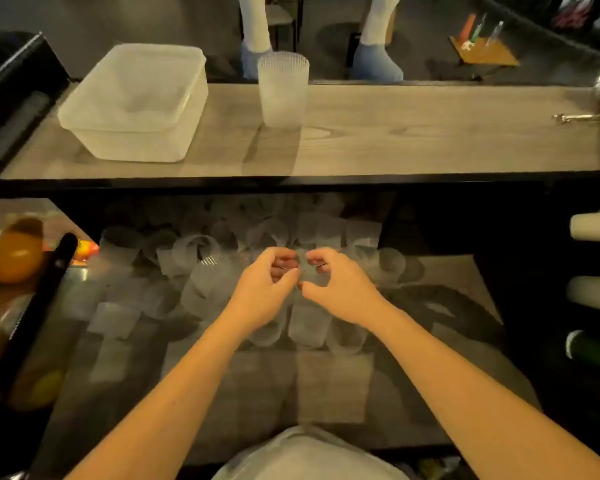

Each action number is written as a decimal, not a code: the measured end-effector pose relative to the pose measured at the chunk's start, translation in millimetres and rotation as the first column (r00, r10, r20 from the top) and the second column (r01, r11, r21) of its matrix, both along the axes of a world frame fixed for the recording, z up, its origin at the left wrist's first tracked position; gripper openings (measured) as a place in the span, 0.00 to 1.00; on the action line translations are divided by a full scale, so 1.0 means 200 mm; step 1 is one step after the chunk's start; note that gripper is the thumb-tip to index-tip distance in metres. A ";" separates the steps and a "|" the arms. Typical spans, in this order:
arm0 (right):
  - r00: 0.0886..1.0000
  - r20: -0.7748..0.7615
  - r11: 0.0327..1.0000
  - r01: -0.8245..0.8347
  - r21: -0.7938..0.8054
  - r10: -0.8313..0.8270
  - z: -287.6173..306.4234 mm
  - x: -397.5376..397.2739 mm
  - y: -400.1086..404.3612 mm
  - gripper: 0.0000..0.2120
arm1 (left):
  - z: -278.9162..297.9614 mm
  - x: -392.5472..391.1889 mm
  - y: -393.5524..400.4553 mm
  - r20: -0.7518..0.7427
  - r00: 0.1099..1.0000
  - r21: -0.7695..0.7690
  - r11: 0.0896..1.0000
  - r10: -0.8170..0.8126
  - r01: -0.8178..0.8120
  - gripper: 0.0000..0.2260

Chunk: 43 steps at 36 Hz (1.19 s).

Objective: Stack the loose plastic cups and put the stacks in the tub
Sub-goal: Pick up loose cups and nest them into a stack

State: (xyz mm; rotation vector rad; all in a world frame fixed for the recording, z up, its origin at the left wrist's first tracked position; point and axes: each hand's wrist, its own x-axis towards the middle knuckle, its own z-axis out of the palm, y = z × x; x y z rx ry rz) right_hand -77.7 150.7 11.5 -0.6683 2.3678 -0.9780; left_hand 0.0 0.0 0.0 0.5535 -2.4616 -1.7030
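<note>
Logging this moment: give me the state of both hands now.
Left hand: fingers curled round a clear cup.
Right hand: fingers curled, pinching the same clear cup.

Upper shelf (395,140): tub (132,102) at left end, cup stack (283,91) just right of it, near back edge. Lower shelf (447,278): loose cups (201,271) spread left-to-center; both hands (267,285) over center.

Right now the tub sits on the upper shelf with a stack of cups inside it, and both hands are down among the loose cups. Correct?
Not quite. The head view shows the stack standing on the shelf beside the tub, not inside it. The left hand and right hand are down among the loose cups.
</note>
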 end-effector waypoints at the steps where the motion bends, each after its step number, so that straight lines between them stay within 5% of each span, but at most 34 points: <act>1: 1.000 0.002 1.000 -0.003 0.019 0.003 -0.02 0.01 0.01 0.29 | -0.03 0.01 0.02 0.033 0.999 -0.010 1.000 0.000 0.000 0.12; 7: 0.994 0.065 0.993 0.083 0.085 -0.089 -0.19 0.09 0.13 0.30 | -0.26 0.08 0.17 0.353 0.933 -0.339 0.921 -0.064 0.192 0.30; 11: 0.978 0.056 0.979 0.197 0.057 -0.200 -0.26 0.13 0.20 0.28 | -0.34 0.09 0.26 0.354 0.934 -0.664 0.690 -0.046 0.286 0.38; 14: 0.964 0.069 0.966 0.258 -0.001 -0.258 -0.29 0.15 0.22 0.27 | -0.36 0.07 0.28 0.325 0.945 -0.691 0.672 -0.041 0.267 0.38; 22: 0.918 0.219 0.939 0.344 -0.022 -0.331 -0.29 0.11 0.20 0.38 | -0.32 0.10 0.25 0.215 0.969 -0.602 0.764 -0.125 0.232 0.36; 29: 0.835 0.298 0.851 0.513 -0.114 -0.463 -0.26 0.04 0.19 0.25 | -0.24 0.11 0.25 0.024 0.986 -0.334 0.928 -0.165 0.163 0.36; 35: 0.749 0.306 0.716 0.657 -0.234 -0.587 -0.23 0.01 0.22 0.06 | -0.15 0.15 0.23 -0.067 0.983 -0.187 0.970 -0.169 0.154 0.35; 43: 0.763 0.214 0.727 0.646 -0.233 -0.610 -0.19 -0.01 0.30 0.07 | -0.14 0.20 0.06 -0.024 0.992 -0.192 0.975 -0.121 0.114 0.31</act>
